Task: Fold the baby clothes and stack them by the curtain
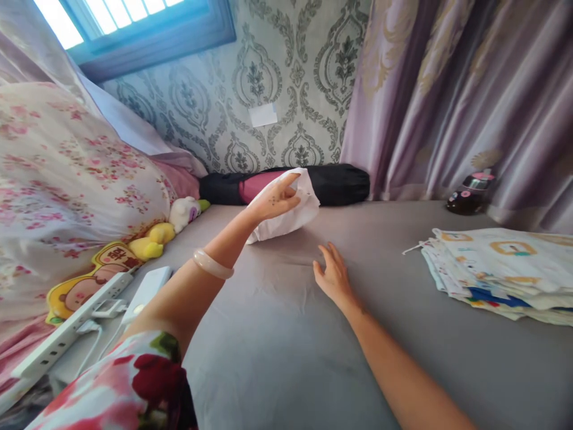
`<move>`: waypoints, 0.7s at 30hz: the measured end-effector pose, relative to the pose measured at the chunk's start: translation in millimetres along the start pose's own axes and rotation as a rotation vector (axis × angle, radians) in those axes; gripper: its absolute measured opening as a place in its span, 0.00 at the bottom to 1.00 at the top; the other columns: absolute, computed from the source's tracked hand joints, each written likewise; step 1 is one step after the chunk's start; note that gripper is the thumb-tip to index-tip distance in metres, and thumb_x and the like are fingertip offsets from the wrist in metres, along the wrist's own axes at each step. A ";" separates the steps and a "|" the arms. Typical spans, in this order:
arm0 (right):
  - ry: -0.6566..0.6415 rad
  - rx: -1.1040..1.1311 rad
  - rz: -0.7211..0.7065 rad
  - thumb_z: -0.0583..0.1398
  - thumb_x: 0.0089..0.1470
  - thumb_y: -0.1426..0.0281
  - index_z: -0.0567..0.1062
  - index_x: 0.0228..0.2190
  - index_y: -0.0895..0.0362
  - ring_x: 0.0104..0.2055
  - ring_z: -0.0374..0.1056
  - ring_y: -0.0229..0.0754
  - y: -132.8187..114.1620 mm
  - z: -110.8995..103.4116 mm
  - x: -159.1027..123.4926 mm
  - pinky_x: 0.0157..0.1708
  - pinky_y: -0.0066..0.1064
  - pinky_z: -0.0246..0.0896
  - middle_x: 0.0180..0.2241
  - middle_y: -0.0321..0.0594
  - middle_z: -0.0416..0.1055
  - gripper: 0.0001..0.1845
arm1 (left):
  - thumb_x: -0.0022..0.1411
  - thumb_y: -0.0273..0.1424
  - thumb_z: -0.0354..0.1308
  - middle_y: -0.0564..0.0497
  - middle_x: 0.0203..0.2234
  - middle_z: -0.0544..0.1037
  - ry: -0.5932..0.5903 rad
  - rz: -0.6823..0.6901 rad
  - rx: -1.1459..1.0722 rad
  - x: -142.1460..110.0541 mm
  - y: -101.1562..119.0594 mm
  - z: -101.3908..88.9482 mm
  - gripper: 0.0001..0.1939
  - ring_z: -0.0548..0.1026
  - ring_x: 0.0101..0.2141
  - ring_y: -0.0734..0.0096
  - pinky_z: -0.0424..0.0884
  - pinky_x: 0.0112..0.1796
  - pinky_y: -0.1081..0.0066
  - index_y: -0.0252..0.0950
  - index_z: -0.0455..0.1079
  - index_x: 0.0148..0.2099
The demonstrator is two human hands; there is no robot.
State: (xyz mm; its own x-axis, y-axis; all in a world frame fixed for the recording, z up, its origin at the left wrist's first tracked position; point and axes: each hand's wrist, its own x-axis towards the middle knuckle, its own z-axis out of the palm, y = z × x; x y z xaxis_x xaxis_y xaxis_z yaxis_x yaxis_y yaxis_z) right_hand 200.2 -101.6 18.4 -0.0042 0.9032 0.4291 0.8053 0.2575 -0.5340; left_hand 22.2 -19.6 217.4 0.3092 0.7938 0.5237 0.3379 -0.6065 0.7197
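A thin white cloth (pixel 286 226) hangs just above the grey sheet, partly behind my left hand (pixel 276 198). That hand is closed on the cloth, with its index finger stretched along the upper edge. What the other fingers pinch is partly hidden. A pale bangle (pixel 213 264) circles my left wrist. My right hand (pixel 333 275) is held low over the grey sheet (pixel 268 334), nearer to me and to the right of the cloth. Its fingers are apart and nothing is in them.
A folded stack of printed cloths (pixel 501 263) lies at right, below a dark bottle (pixel 470 192). A black and pink roll (pixel 340 184) lines the wall. Plush toys (pixel 154 240) and a power strip (pixel 67 325) with cables sit at left.
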 end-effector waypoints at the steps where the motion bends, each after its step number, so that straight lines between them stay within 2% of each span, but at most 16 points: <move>1: 0.035 0.017 0.000 0.51 0.59 0.67 0.64 0.58 0.59 0.65 0.51 0.50 0.9 -2.6 2.6 0.59 0.45 0.53 0.64 0.54 0.52 0.26 | 0.49 0.24 0.62 0.56 0.25 0.73 -0.083 0.053 0.124 0.5 4.4 1.6 0.24 0.74 0.31 0.68 0.70 0.40 0.69 0.39 0.69 0.51; 3: 0.096 0.035 -0.006 0.52 0.59 0.67 0.64 0.58 0.59 0.67 0.46 0.51 0.9 -10.1 7.8 0.61 0.45 0.50 0.66 0.54 0.47 0.26 | 0.50 0.24 0.60 0.53 0.33 0.76 -0.197 0.187 0.383 0.6 15.4 3.2 0.28 0.74 0.39 0.62 0.66 0.48 0.64 0.40 0.67 0.56; 6: 0.142 0.058 -0.021 0.53 0.58 0.67 0.66 0.57 0.56 0.69 0.41 0.51 -3.8 -25.1 14.8 0.62 0.47 0.48 0.68 0.51 0.41 0.25 | 0.53 0.27 0.59 0.49 0.40 0.77 -0.216 0.352 0.570 -1.3 36.5 3.4 0.28 0.71 0.48 0.55 0.59 0.55 0.56 0.40 0.66 0.58; 8: 0.151 0.095 -0.037 0.53 0.58 0.67 0.69 0.55 0.54 0.69 0.40 0.52 -9.1 -35.6 18.9 0.62 0.49 0.47 0.68 0.47 0.40 0.24 | 0.54 0.29 0.60 0.48 0.39 0.77 -0.220 0.400 0.608 -3.1 50.9 2.7 0.24 0.70 0.49 0.52 0.56 0.57 0.51 0.40 0.68 0.55; 11: 0.169 0.165 -0.070 0.54 0.56 0.68 0.74 0.51 0.52 0.68 0.43 0.53 -16.9 -49.0 24.8 0.62 0.50 0.46 0.68 0.43 0.42 0.21 | 0.54 0.29 0.61 0.50 0.32 0.77 -0.218 0.401 0.615 -5.4 67.7 0.1 0.12 0.72 0.45 0.53 0.52 0.58 0.46 0.38 0.75 0.43; 12: 0.174 0.185 -0.082 0.55 0.56 0.68 0.75 0.50 0.51 0.67 0.45 0.53 -18.8 -52.7 26.7 0.62 0.49 0.46 0.68 0.42 0.44 0.20 | 0.55 0.29 0.62 0.50 0.31 0.77 -0.211 0.396 0.583 -6.2 71.1 -1.2 0.08 0.72 0.45 0.54 0.53 0.58 0.46 0.38 0.75 0.39; 14: 0.181 0.220 -0.097 0.55 0.55 0.69 0.77 0.48 0.51 0.66 0.47 0.52 -21.6 -59.8 30.2 0.63 0.48 0.47 0.66 0.42 0.48 0.20 | 0.54 0.30 0.63 0.51 0.29 0.76 -0.201 0.368 0.423 -8.7 74.9 -4.3 0.03 0.73 0.43 0.56 0.61 0.55 0.51 0.37 0.75 0.34; 17: 0.194 0.260 -0.092 0.56 0.54 0.69 0.78 0.46 0.51 0.65 0.49 0.50 -23.4 -71.4 34.4 0.63 0.45 0.48 0.65 0.40 0.51 0.19 | 0.54 0.33 0.65 0.52 0.27 0.74 -0.229 0.227 0.082 -15.3 75.1 -8.6 0.07 0.75 0.36 0.63 0.72 0.40 0.64 0.35 0.74 0.34; 19: 0.191 0.321 -0.088 0.55 0.54 0.68 0.80 0.43 0.52 0.63 0.54 0.49 -23.3 -80.2 36.4 0.61 0.42 0.52 0.63 0.41 0.56 0.17 | 0.54 0.34 0.66 0.53 0.23 0.72 -0.253 0.105 -0.097 -20.7 72.4 -10.2 0.09 0.75 0.30 0.68 0.71 0.31 0.70 0.34 0.74 0.36; 21: 0.132 0.431 -0.098 0.55 0.55 0.66 0.81 0.40 0.54 0.56 0.63 0.47 -22.1 -89.5 38.0 0.55 0.39 0.59 0.55 0.44 0.67 0.16 | 0.55 0.34 0.65 0.54 0.22 0.72 -0.250 0.024 -0.211 -24.8 66.9 -10.4 0.11 0.75 0.27 0.70 0.70 0.27 0.73 0.34 0.74 0.39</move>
State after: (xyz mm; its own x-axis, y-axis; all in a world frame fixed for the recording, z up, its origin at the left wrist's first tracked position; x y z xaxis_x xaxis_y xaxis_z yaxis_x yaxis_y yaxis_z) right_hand 235.3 -103.6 111.6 0.0304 0.8233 0.5669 0.4848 0.4838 -0.7286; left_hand 27.9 -79.4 257.4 0.5325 0.7276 0.4325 0.1442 -0.5814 0.8007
